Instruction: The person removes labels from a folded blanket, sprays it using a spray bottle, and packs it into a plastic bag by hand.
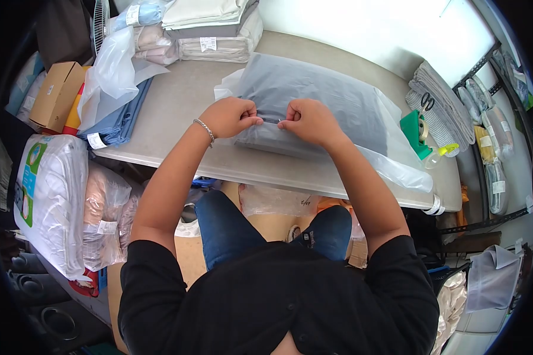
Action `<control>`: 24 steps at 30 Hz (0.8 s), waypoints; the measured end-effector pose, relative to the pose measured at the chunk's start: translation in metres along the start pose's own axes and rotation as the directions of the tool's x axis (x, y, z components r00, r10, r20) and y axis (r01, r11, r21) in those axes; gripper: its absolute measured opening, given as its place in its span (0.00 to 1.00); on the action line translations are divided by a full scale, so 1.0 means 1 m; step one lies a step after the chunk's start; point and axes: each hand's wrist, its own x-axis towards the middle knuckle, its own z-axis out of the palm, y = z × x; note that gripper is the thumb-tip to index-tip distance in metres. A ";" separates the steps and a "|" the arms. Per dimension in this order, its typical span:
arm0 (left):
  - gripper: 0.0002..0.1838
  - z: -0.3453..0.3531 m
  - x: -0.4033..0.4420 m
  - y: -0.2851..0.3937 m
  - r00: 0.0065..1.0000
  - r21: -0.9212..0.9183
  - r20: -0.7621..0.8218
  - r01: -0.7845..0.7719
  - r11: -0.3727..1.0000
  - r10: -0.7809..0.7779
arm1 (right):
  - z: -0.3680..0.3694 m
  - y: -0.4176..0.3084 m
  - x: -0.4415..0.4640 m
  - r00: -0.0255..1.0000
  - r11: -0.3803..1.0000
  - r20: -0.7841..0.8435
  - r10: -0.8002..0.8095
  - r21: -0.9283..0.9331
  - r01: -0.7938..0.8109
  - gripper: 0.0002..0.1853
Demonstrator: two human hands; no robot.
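A folded dark grey fabric bundle lies on the table inside a clear plastic bag, whose loose edge spreads to the right. Over the near left part of this bundle, my left hand is closed in a pinch, thumb against fingers. Facing it a short gap away, my right hand pinches in the same way, with a tiny shiny tip showing at its thumb. Something thin and dark seems to run between the two pinches, too small to name.
Folded blue fabric and a cardboard box are on the left, with packed linens behind. At the right stand a green tape dispenser, scissors, a spray bottle and folded grey cloth. The table's front edge is close.
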 end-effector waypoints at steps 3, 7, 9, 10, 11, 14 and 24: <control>0.19 -0.001 0.000 0.001 1.000 -0.003 0.003 0.006 1.000 -0.006 | 0.007 0.006 0.000 0.997 0.999 -0.063 -0.052 -0.019 0.051 0.15; 0.19 -0.002 -0.001 0.003 1.000 -0.035 0.006 0.022 0.999 -0.021 | 0.011 0.008 -0.001 0.991 0.997 -0.118 -0.066 -0.048 0.061 0.15; 0.19 -0.002 0.000 0.001 1.000 -0.022 0.000 -0.005 1.000 0.005 | 0.011 0.005 -0.003 0.990 0.997 -0.126 -0.062 -0.059 0.055 0.15; 0.19 -0.001 0.000 0.001 1.000 -0.019 0.003 -0.008 1.000 0.008 | 0.010 0.004 -0.003 0.990 0.996 -0.131 -0.058 -0.072 0.049 0.14; 0.18 -0.001 0.000 0.000 1.000 -0.034 -0.005 -0.013 0.999 0.012 | 0.009 0.002 -0.004 0.989 0.997 -0.135 -0.056 -0.069 0.047 0.14; 0.17 -0.002 -0.002 0.002 1.000 -0.050 -0.006 -0.013 0.999 0.013 | 0.006 -0.005 -0.005 0.995 0.992 -0.096 0.000 -0.123 -0.012 0.13; 0.16 0.000 -0.001 -0.002 1.000 -0.056 -0.010 -0.029 0.998 0.029 | -0.016 -0.013 0.008 0.988 0.889 0.043 0.146 -0.444 -0.112 0.19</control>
